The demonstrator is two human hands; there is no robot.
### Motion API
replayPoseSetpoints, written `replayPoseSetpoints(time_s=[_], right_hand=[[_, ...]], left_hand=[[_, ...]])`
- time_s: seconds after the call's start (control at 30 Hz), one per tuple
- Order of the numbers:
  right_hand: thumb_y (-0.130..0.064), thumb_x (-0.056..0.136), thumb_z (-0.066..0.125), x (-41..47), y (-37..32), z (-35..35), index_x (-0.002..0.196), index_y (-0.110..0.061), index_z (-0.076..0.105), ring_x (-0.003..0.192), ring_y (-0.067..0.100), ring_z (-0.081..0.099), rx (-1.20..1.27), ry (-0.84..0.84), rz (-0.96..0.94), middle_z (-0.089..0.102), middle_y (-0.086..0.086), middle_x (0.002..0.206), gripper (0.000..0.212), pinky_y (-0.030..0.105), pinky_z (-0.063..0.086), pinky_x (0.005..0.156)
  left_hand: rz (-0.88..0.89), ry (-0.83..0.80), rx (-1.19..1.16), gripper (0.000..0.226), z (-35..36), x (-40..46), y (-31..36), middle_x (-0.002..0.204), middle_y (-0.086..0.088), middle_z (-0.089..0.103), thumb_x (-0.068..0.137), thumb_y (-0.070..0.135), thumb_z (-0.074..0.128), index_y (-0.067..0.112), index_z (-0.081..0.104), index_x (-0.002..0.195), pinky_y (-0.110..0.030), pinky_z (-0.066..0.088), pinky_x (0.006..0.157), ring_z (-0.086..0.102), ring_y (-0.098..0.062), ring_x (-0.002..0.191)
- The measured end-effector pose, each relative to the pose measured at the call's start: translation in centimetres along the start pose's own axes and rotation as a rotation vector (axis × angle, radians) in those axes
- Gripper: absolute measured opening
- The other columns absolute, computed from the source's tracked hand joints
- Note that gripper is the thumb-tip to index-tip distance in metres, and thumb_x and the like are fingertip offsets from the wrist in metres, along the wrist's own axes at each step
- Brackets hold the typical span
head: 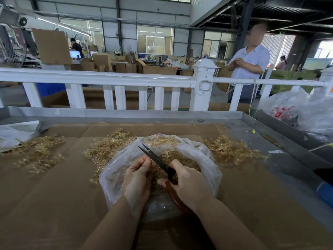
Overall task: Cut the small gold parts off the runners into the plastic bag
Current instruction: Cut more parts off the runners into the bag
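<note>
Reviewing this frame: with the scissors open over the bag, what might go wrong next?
1. The left hand pinches a small gold runner piece right beside the open black-bladed scissors gripped by the right hand; its fingers risk a nick.
2. The clear plastic bag has a slumped rim, so cut parts may land on the brown cardboard.

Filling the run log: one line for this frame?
phase: cutting | left hand: pinches gold runner | right hand: grips scissors, blades open at runner | both over open plastic bag
</note>
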State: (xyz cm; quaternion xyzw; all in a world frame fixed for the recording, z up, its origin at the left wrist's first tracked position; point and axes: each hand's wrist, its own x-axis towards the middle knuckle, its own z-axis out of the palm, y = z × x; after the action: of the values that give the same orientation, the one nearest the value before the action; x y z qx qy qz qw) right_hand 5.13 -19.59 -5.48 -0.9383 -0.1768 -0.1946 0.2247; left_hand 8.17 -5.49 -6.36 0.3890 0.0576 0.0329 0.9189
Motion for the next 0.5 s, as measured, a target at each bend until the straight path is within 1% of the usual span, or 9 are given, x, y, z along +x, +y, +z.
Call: replayPoseSetpoints(time_s=[0.1,0.17,0.2,0.27,0.4,0.5], right_hand=[[-0.062,0.085,0.053,-0.02,-0.14,-0.03,0.100,-0.027,0.046,0.070,0.004,0.052,-0.009,-0.010,-0.003,0.057,-0.013,0.081,0.038,0.007,0.032,0.055],[-0.061,0.085,0.054,0.02,-0.23,-0.12,0.102,-0.026,0.048,0.074,0.007,0.057,-0.004,-0.010,0.001,0.062,-0.010,0.084,0.040,0.009,0.035,0.059],[-0.061,0.085,0.054,0.05,-0.27,-0.17,0.103,-0.025,0.049,0.078,0.009,0.060,0.002,-0.010,0.004,0.064,-0.008,0.087,0.041,0.013,0.039,0.062],[-0.060,0.086,0.054,0.09,-0.34,-0.31,0.104,-0.024,0.050,0.081,0.011,0.062,0.007,-0.009,0.008,0.066,-0.007,0.090,0.041,0.016,0.041,0.065],[-0.060,0.086,0.054,0.16,-0.45,-0.61,0.100,-0.026,0.047,0.079,0.010,0.062,-0.011,-0.024,0.018,0.064,-0.008,0.086,0.038,0.016,0.039,0.063],[-0.059,0.086,0.054,0.21,-0.50,-0.76,0.100,-0.024,0.047,0.076,0.010,0.061,-0.007,-0.047,0.019,0.064,-0.007,0.084,0.038,0.018,0.044,0.064]], left_hand=[[-0.007,-0.002,0.017,0.020,-0.02,-0.12,0.09,0.069,-0.004,0.070,0.093,-0.001,0.050,0.005,0.065,0.082,-0.025,0.058,0.062,0.068,-0.012,0.064],[-0.007,0.004,0.020,0.019,0.06,-0.20,0.11,0.070,-0.004,0.070,0.094,0.000,0.050,0.005,0.064,0.082,-0.026,0.059,0.065,0.068,-0.012,0.065],[-0.005,0.012,0.018,0.018,0.12,-0.23,0.11,0.069,-0.004,0.070,0.094,-0.001,0.051,0.005,0.064,0.082,-0.027,0.059,0.068,0.068,-0.013,0.065],[-0.002,0.019,0.013,0.019,0.25,-0.30,0.15,0.068,-0.004,0.069,0.094,-0.001,0.051,0.006,0.062,0.081,-0.028,0.058,0.071,0.067,-0.012,0.064],[-0.001,0.004,0.007,0.023,0.27,-0.31,0.21,0.065,-0.002,0.067,0.094,-0.002,0.051,0.008,0.058,0.074,-0.021,0.057,0.061,0.066,-0.008,0.059],[-0.001,0.004,0.011,0.021,0.17,-0.20,0.13,0.068,-0.003,0.067,0.093,-0.001,0.052,0.007,0.059,0.076,-0.022,0.058,0.064,0.066,-0.009,0.062]])
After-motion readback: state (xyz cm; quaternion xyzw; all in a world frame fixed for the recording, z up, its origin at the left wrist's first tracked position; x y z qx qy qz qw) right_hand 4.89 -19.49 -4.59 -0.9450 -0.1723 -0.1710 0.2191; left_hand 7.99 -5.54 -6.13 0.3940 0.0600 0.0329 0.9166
